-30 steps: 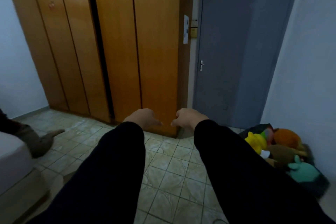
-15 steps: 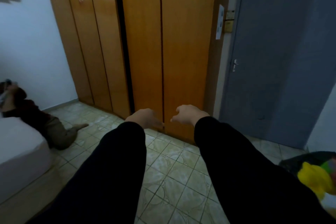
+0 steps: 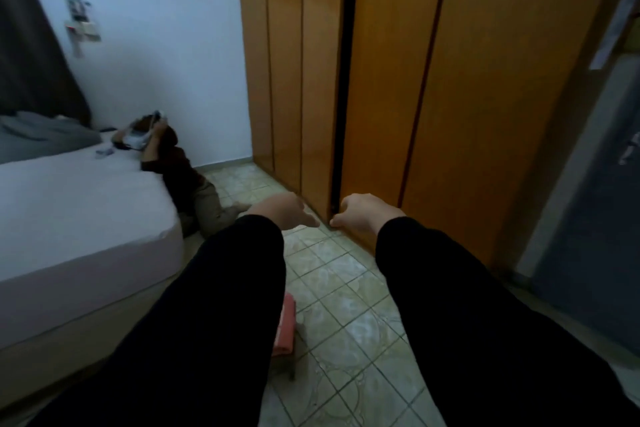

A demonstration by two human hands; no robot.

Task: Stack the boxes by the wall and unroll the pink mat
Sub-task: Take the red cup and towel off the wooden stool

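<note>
A head-worn camera looks down along two black-sleeved arms held out over a tiled floor (image 3: 346,274). The left hand (image 3: 282,210) is empty, palm down, fingers loosely together and pointing forward. The right hand (image 3: 363,213) is also empty, its fingers curled loosely inward, gripping nothing. The pink mat (image 3: 285,324) lies on the floor beside the bed (image 3: 76,218), mostly hidden under the left sleeve; whether it is rolled or folded cannot be told. No boxes are in view. A wooden wardrobe (image 3: 398,80) stands just past the hands, and another person (image 3: 180,170) sits on the floor at the bed's far corner, against the white wall. The risk, as I judge it: the mat is below the arms and partly out of sight, so a forward step could tread on it, and unrolling it in this narrow strip could run it into the seated person.
</note>
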